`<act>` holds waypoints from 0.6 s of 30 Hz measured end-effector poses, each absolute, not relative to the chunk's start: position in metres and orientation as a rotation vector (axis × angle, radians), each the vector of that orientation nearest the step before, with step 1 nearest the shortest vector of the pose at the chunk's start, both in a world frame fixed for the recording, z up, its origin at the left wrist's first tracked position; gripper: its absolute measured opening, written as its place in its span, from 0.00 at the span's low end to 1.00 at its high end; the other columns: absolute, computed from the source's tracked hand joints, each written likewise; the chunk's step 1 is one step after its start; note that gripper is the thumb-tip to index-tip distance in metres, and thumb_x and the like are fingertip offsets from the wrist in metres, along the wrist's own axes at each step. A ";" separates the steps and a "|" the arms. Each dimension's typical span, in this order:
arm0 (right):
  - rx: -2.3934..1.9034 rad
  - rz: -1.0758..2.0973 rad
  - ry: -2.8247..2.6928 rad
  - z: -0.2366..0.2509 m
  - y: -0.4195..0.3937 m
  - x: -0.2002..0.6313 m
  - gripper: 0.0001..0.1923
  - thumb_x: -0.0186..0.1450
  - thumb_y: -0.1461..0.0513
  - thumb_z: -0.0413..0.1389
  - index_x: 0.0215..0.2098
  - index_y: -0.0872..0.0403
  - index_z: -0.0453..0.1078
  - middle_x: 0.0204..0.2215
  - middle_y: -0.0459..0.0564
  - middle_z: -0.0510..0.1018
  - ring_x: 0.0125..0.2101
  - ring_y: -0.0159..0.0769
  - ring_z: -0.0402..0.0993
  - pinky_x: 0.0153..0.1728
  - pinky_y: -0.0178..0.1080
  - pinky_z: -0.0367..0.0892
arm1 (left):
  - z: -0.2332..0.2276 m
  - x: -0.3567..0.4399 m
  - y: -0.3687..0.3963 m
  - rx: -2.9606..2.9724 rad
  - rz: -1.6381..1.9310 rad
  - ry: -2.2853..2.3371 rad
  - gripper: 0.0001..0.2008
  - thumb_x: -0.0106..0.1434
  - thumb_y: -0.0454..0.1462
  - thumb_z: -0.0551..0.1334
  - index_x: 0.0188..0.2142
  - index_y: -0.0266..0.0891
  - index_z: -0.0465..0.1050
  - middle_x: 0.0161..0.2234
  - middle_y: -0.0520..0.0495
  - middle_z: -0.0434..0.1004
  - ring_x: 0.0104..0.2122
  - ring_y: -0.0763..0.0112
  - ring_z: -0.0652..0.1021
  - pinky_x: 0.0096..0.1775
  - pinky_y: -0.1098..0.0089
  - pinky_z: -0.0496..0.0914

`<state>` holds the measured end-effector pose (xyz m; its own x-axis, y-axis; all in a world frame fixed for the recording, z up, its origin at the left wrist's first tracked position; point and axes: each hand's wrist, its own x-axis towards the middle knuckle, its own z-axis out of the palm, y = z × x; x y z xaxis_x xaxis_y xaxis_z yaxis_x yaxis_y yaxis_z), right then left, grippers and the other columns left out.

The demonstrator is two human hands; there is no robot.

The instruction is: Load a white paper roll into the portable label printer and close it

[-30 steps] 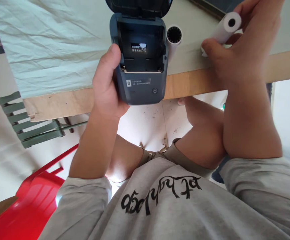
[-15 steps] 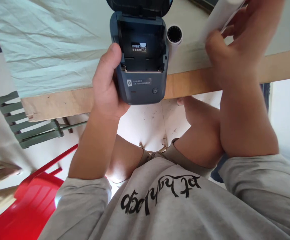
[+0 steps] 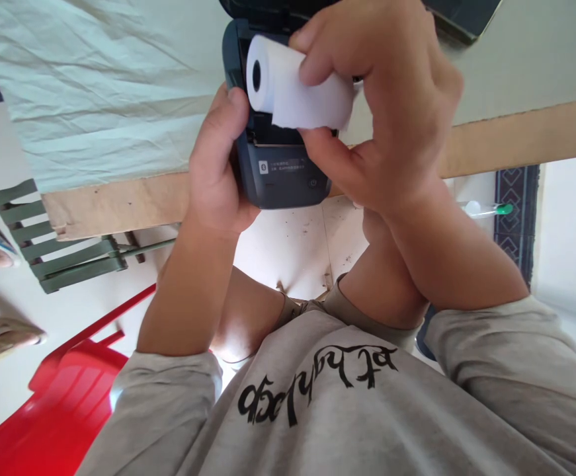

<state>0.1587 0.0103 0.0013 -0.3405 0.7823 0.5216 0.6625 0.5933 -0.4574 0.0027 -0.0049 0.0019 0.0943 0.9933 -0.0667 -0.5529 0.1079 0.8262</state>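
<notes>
A dark blue-grey portable label printer (image 3: 288,178) with its black lid raised is gripped along its left side by my left hand (image 3: 218,158), thumb on the rim. My right hand (image 3: 387,99) pinches a white paper roll (image 3: 288,86) between thumb and fingers. The roll lies crosswise over the printer's paper bay, its dark-cored end facing left and a loose paper edge hanging down. It covers most of the bay, so I cannot tell whether it touches the inside. My right fingers hide the printer's upper right side.
Under the printer is a table with a pale green cloth (image 3: 119,86) and a wooden front edge (image 3: 119,205). A dark box (image 3: 466,20) lies at the back right. A red plastic chair (image 3: 74,390) and a green slatted chair (image 3: 64,244) stand at left, near another person's feet (image 3: 14,334).
My right hand has brought the paper roll leftward from the right side of the table to over the printer's bay. The left hand keeps its hold on the printer, nearly unmoved.
</notes>
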 end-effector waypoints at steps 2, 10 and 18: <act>-1.137 0.086 -2.107 0.005 0.010 0.155 0.18 0.63 0.54 0.45 0.44 0.54 0.68 0.44 0.43 0.74 0.49 0.34 0.73 0.55 0.44 0.66 | 0.001 0.001 -0.005 0.737 1.272 0.728 0.16 0.68 0.35 0.47 0.35 0.37 0.74 0.36 0.47 0.76 0.43 0.68 0.76 0.53 0.66 0.70; -1.230 0.193 -2.105 0.005 0.011 0.154 0.15 0.58 0.60 0.49 0.42 0.55 0.68 0.45 0.42 0.74 0.48 0.31 0.72 0.51 0.39 0.64 | -0.005 -0.003 -0.004 0.762 1.212 0.702 0.09 0.65 0.40 0.54 0.34 0.49 0.73 0.41 0.50 0.79 0.53 0.57 0.75 0.50 0.57 0.73; -1.181 0.145 -2.036 -0.001 0.014 0.154 0.09 0.61 0.61 0.48 0.35 0.55 0.68 0.38 0.40 0.75 0.43 0.26 0.73 0.49 0.37 0.65 | -0.005 -0.001 -0.005 0.786 1.237 0.699 0.08 0.65 0.38 0.55 0.34 0.46 0.73 0.42 0.48 0.78 0.56 0.58 0.72 0.53 0.59 0.72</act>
